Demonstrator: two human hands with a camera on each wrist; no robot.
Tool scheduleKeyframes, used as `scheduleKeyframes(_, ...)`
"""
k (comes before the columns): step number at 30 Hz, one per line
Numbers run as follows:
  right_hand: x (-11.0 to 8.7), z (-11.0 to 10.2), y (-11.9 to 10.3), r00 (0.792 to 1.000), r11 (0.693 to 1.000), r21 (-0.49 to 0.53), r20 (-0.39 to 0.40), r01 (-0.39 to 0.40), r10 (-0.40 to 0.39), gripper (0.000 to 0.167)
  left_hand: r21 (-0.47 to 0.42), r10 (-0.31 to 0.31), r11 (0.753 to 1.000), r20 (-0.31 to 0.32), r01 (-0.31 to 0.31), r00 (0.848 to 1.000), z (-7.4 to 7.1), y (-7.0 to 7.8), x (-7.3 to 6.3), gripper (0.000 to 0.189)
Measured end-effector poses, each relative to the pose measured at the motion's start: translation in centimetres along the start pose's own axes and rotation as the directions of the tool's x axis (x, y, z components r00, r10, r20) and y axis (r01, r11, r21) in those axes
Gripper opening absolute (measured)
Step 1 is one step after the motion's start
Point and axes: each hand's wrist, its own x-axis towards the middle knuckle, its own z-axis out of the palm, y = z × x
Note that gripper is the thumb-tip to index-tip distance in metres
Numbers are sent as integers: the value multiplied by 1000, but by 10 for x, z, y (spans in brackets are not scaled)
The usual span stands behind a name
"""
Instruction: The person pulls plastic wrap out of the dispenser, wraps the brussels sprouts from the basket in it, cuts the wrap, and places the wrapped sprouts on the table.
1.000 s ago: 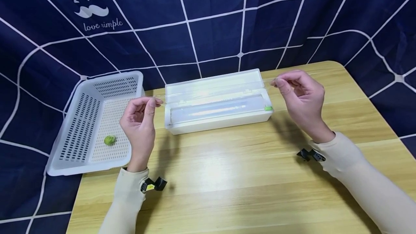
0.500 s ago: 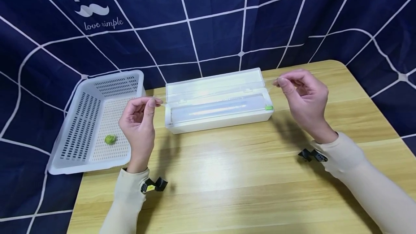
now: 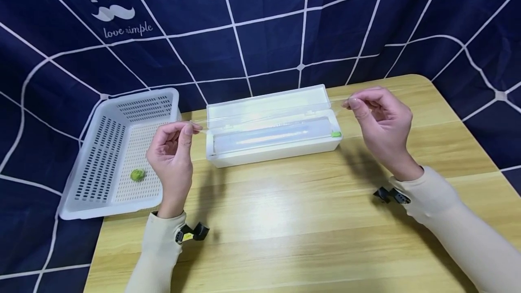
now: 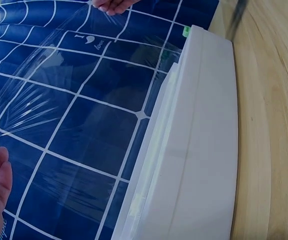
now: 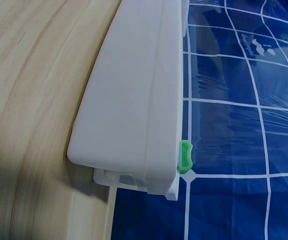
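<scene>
A sheet of clear plastic wrap stretches up out of a white wrap dispenser box, whose lid stands raised at the back. My left hand pinches the wrap's left corner between thumb and fingertips, just past the box's left end. At the other end my right hand pinches the right corner, a little higher. In the left wrist view the film shows creases fanning out from the left fingertips. A green slider sits at the box's right end. The right hand is outside the right wrist view.
A white perforated basket stands at the left, partly behind the left hand, with a small round green vegetable inside. The wooden table carries everything. Behind hangs a dark blue cloth with white lines.
Hardly anything differs. My right hand has shifted slightly to the right and the left hand slightly to the left, both still pinching the wrap.
</scene>
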Motion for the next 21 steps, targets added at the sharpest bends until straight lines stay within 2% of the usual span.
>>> scheduleKeyframes(21,0,2,-4,1000,1000,1,-4,-6,6,12,-1,11,1000,12,-11,1000,-1,4,2,16)
